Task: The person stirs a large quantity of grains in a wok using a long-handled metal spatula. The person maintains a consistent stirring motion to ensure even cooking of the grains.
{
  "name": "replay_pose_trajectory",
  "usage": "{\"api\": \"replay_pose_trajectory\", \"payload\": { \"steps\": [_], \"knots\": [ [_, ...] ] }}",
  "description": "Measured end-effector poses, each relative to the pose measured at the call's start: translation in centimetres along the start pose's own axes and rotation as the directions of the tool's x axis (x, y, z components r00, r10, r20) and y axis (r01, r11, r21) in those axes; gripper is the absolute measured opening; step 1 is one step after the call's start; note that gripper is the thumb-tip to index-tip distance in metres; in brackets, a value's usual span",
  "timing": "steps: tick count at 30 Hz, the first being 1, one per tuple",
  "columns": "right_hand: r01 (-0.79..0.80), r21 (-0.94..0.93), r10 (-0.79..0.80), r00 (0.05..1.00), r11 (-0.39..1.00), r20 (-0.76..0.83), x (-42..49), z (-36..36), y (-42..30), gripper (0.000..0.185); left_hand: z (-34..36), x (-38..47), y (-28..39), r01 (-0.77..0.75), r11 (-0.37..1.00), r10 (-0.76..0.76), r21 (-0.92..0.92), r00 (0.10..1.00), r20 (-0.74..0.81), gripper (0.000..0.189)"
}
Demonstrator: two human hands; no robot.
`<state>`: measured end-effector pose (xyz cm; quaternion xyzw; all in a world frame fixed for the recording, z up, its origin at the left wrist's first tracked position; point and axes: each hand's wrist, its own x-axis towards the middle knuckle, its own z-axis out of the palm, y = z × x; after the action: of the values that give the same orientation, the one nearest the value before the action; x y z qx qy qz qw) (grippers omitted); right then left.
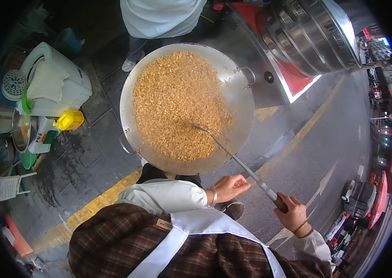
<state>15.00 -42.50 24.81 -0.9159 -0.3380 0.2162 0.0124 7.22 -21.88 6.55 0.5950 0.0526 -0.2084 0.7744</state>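
Note:
A large metal wok (239, 104) with a loop handle on each side holds a wide heap of golden-brown crumbly food (182, 97). My right hand (290, 212) grips the dark end of a long-handled metal spatula (248, 170), whose head is partly buried in the heap. Near my chest, just below the wok's rim, my left hand (231, 188) has its fingers curled and touches neither the wok nor the spatula. Whether it holds anything small cannot be told. A bangle is on the left wrist.
Stacked metal steamers (307, 38) stand on a metal counter (251, 45) at upper right. A person in a white apron (163, 17) stands beyond the wok. At left are a white tub (77, 80), a yellow jug (70, 120) and a white plastic stool (3, 189). A road runs along the right.

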Motion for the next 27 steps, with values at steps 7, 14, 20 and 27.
{"api": "replay_pose_trajectory", "payload": {
  "steps": [7, 14, 20, 27],
  "knots": [
    [-0.772, 0.286, 0.329, 0.531, 0.568, 0.781, 2.5, -7.3, -4.8, 0.021, 5.6, 2.2, 0.6, 0.374, 0.234, -0.26, -0.897, 0.914, 0.313, 0.031],
    [-0.809, 0.356, -0.059, 0.373, 0.468, 0.926, 14.6, 4.7, -6.7, 0.017, -0.7, 6.1, -5.3, -0.105, 0.196, -0.531, -0.975, 0.824, -0.195, 0.03],
    [-0.67, 0.595, -0.357, 0.741, -0.445, 0.568, 17.8, 16.6, -7.2, 0.018, -10.7, 11.0, -7.2, 0.007, 0.524, -0.661, -0.851, 0.634, -0.401, 0.035],
    [-0.431, -0.351, -0.475, 0.879, -0.831, 0.045, 8.5, 18.2, -6.4, 0.029, -5.6, 7.0, -3.5, 0.17, 0.927, -0.331, -0.335, 0.792, -0.513, 0.042]
  ]
}}
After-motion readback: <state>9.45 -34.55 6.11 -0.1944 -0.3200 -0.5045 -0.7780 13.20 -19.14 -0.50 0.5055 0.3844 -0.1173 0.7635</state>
